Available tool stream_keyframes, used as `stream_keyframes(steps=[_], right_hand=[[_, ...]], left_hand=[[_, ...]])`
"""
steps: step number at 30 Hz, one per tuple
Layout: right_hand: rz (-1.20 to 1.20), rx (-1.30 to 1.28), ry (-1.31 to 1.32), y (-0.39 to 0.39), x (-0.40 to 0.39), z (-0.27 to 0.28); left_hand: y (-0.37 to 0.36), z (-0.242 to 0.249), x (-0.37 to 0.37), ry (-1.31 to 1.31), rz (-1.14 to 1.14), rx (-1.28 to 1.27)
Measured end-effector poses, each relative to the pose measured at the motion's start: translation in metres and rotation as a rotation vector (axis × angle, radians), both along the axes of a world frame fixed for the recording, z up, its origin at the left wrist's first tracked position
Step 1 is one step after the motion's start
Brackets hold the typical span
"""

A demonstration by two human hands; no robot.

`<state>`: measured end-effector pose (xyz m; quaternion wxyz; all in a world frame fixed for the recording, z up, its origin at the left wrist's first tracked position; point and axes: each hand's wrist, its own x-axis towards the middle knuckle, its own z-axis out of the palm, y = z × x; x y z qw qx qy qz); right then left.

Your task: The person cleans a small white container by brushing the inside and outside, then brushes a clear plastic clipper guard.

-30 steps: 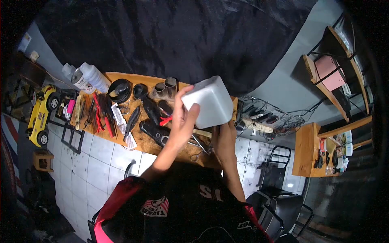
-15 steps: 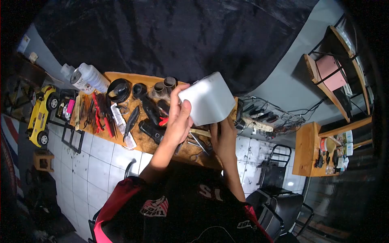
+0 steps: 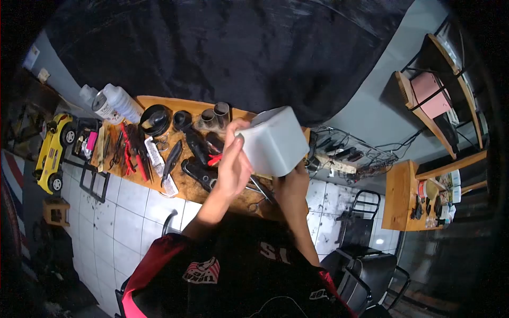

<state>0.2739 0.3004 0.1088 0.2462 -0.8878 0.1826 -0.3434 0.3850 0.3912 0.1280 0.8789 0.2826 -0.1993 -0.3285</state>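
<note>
A white, square-sided container (image 3: 278, 143) with rounded corners is tilted above the wooden table (image 3: 183, 197). Its left edge is gripped by my left hand (image 3: 233, 167), thumb on the near side. My right hand (image 3: 293, 188) is just below the container, which hides its fingers. Near my left hand lie a black hair clipper (image 3: 197, 172) and a black hair dryer (image 3: 196, 146). Scissors (image 3: 257, 205) rest by the table's front edge, between my forearms. Further left are a white comb (image 3: 155, 153) and a dark folding razor (image 3: 172, 158).
Spray bottles (image 3: 122, 102), a black bowl (image 3: 155, 120) and metal cups (image 3: 221, 111) line the table's back. A wire rack (image 3: 355, 153) with tools hangs on the right. Dark cloth (image 3: 228, 53) covers the wall ahead. A black chair (image 3: 366, 270) stands at lower right.
The container has tipped and moved slightly down, so more of its side and its upper edge show. My left hand has turned with it. My right hand has shifted slightly lower.
</note>
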Motion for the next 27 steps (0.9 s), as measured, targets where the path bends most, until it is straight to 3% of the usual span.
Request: stream_keyframes(steps=[8,11,14,20,24,25,27], right_hand=[[0.241,0.486,0.012,0.009,0.0,0.001],[0.231,0.401,-0.08,-0.006,0.001,-0.007],[0.045,0.055,0.024,-0.005,0.0,-0.009],[0.209,0.291,-0.044,0.011,0.0,-0.009],[0.381,0.752,-0.018,-0.003,-0.014,-0.013],[0.388,0.607,-0.196,-0.003,-0.008,-0.015],[0.233,0.613,-0.168,-0.001,-0.007,-0.003]], left_hand=[[-0.007,-0.004,0.001,-0.028,0.085,0.083],[-0.008,-0.005,0.001,-0.136,0.149,0.169],[-0.008,-0.004,-0.006,-0.217,0.211,0.193],[-0.011,-0.007,-0.007,-0.235,0.234,0.239],[-0.003,-0.002,0.002,-0.305,0.179,0.153],[-0.003,-0.002,0.004,-0.297,0.164,0.155],[-0.004,-0.004,0.004,-0.204,0.143,0.147]])
